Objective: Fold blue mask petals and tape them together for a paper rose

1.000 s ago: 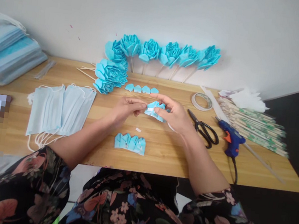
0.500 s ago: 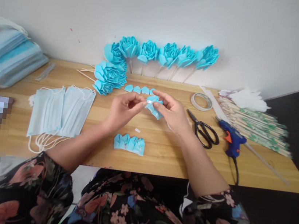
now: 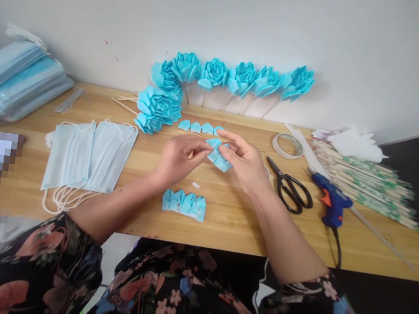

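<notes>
My left hand [image 3: 178,159] and my right hand [image 3: 243,160] meet above the middle of the wooden table [image 3: 225,215]. Both pinch a small folded blue petal strip [image 3: 218,154] held between their fingertips. A second folded blue petal strip [image 3: 184,203] lies on the table just below my hands. A tiny white scrap [image 3: 195,184] lies between that strip and my hands. A short row of loose blue petals [image 3: 200,127] lies just beyond my fingers.
Blue fabric roses on sticks [image 3: 239,78] lean on the wall; more roses [image 3: 157,109] lie flat. Face masks [image 3: 90,154] lie at left, a mask stack [image 3: 14,80] far left. Tape roll [image 3: 287,145], scissors [image 3: 292,188], blue glue gun [image 3: 331,201] and wrapped sticks [image 3: 369,175] sit at right.
My hands have drawn closer together on the petal strip, which has turned a little between my fingers. The view has shifted slightly.
</notes>
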Demonstrator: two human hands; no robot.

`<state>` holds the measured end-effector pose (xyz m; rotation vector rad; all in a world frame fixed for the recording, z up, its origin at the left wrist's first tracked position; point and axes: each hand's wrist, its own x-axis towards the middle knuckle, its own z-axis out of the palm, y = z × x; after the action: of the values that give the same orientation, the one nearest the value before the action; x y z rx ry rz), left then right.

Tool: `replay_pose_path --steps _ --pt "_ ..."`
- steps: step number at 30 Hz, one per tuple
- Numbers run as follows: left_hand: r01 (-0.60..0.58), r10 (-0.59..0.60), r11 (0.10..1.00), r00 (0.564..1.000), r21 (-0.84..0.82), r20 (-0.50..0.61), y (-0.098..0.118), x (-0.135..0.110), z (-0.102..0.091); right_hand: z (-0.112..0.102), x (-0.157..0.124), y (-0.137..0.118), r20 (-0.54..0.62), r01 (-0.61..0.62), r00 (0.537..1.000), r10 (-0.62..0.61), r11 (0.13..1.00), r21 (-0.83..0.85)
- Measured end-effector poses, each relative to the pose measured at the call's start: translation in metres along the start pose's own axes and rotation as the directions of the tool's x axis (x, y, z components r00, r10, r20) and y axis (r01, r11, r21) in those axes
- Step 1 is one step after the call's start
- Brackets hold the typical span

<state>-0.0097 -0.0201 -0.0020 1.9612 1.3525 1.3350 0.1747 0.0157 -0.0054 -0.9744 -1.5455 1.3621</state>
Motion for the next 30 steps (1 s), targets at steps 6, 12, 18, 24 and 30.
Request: replay_pose_path --steps 6,12,18,24,30 --pt "0.027 -0.027 1.000 0.999 -0.009 -0.022 -0.0019 -0.0002 -0.0001 0.0002 0.0011 0.0013 0.025 0.020 0.999 -0.021 0.999 0.033" --pt "0.112 -0.116 0.990 0.992 -0.080 -0.053 -0.0013 -0.0015 0.0008 0.0026 0.0004 0.0006 -0.021 0.068 0.997 -0.069 0.996 -0.060" --pt "0.092 -0.097 0.992 0.994 -0.086 -0.058 0.0014 -0.0009 -0.0012 0.0035 -0.0006 -0.0006 -0.038 0.077 0.996 -0.081 0.994 -0.082" --pt "0.194 -0.216 0.954 0.973 -0.230 -0.075 0.0024 0.0019 -0.0066 0.0033 0.0000 -0.0004 -0.064 0.076 0.995 -0.080 0.995 -0.070" --pt "0.424 -0.401 0.789 0.904 -0.445 0.151 -0.0001 0.0062 -0.0059 0.0032 0.0006 0.0002 -0.075 0.068 0.995 -0.071 0.997 -0.032"
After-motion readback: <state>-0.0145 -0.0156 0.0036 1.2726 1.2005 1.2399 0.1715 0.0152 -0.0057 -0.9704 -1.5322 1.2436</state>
